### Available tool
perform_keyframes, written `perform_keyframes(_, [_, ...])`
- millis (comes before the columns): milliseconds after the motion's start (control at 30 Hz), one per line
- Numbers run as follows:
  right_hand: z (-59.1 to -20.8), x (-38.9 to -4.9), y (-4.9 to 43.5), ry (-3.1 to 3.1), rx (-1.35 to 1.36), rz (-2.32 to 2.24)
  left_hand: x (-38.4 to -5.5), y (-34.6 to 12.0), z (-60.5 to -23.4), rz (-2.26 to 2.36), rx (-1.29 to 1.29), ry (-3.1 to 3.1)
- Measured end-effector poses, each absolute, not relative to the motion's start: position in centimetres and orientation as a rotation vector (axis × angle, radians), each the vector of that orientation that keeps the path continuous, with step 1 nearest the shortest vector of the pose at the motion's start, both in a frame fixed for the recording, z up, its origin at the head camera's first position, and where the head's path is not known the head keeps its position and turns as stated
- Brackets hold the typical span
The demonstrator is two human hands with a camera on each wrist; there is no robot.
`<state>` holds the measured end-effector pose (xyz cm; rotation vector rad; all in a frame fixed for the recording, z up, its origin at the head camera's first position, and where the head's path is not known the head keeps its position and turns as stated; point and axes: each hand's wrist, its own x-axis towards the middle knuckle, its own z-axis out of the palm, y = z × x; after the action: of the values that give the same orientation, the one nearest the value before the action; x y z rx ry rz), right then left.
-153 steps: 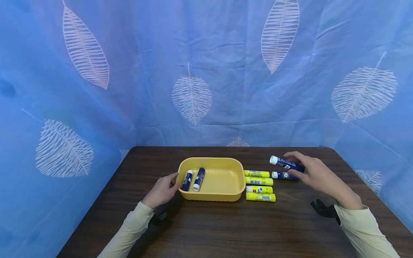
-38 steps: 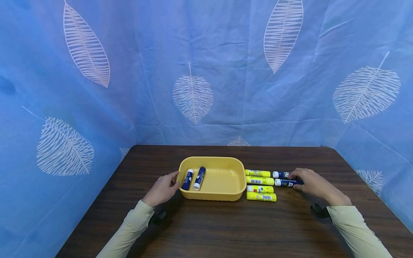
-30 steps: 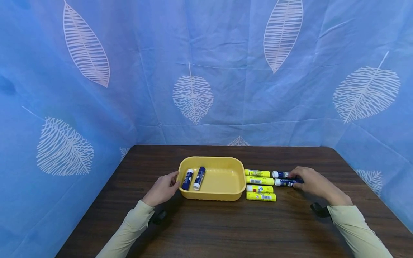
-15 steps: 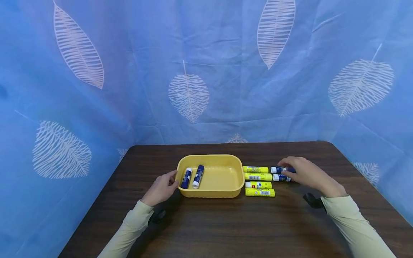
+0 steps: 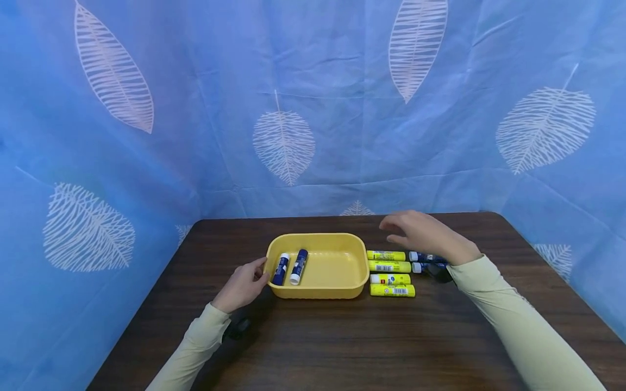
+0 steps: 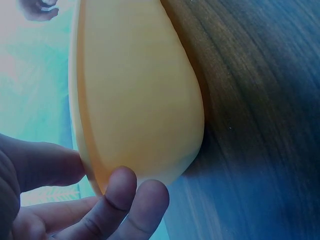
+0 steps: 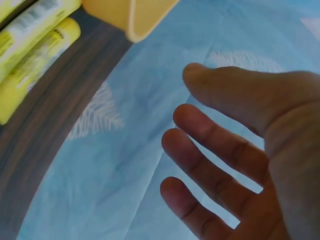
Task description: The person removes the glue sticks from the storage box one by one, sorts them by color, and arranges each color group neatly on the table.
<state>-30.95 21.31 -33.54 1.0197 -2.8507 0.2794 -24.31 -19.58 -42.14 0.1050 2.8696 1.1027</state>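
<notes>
My left hand (image 5: 241, 286) grips the left end of the yellow plastic tray (image 5: 323, 294), its fingertips at the rim and outer wall, as the left wrist view shows. Two blue glue sticks with white caps lie in the tray, an outer glue stick (image 5: 281, 269) and an inner glue stick (image 5: 299, 267). My right hand (image 5: 423, 233) hovers at the back of the table, fingers spread and holding nothing. Below its wrist lie a rear blue glue stick (image 5: 423, 257) and a front blue glue stick (image 5: 420, 267), both partly hidden by the arm and wrist strap.
Several yellow glue sticks (image 5: 389, 266) lie in a column against the tray's right side, pointing sideways. Everything stands on a dark wooden table (image 5: 332, 342). A blue leaf-print cloth (image 5: 332, 136) hangs behind the table.
My right hand laid a blue glue stick in front of the other on the table, touched the rear one, then let go and moved left and up. The left hand stayed at the tray.
</notes>
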Motion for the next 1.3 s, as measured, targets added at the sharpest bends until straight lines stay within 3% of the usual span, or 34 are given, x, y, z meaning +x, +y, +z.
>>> perform_keyframes(600, [-32.5, -34.2, 11.9, -2.813, 1.428, 0.243, -24.2, -19.5, -42.3, 1.125, 0.117, 2.849])
perform_keyframes(933, [-34.0, -36.3, 8.4, -2.845, 1.583, 0.255, -24.1, -19.7, -42.3, 1.146, 0.111, 2.842])
perform_keyframes(1300, [-35.6, -36.0, 4.0, -2.935, 1.697, 0.253, -24.4, -19.8, -42.1, 1.139, 0.119, 2.849])
